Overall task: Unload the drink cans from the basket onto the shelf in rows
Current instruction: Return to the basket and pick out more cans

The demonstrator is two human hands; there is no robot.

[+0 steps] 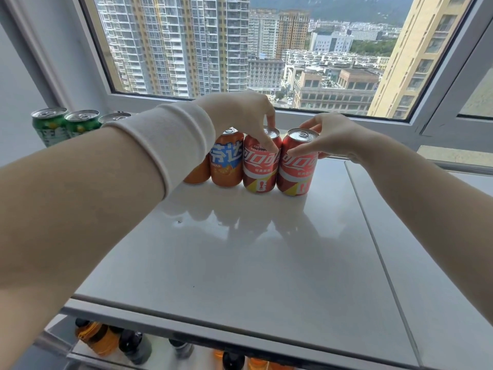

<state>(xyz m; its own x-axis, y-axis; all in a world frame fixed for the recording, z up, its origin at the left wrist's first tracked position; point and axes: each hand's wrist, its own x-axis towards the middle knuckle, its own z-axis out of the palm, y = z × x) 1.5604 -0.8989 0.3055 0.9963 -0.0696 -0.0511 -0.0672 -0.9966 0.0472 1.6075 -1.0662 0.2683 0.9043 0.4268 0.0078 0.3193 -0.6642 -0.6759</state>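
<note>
Pinching from above, the left hand (240, 116) holds the left Coca-Cola can (260, 169) by its rim, thumb on the label. The right hand (330, 134) clasps the right Coca-Cola can (296, 172) between thumb and fingers. At the back of the white shelf (240, 263), left to right: green cans (66, 126), labels unreadable; orange Fanta cans (226, 161), blue logo ending 达; then both red cans, white script 可口可. All stand upright, each held can directly under its own hand. No basket is visible.
</note>
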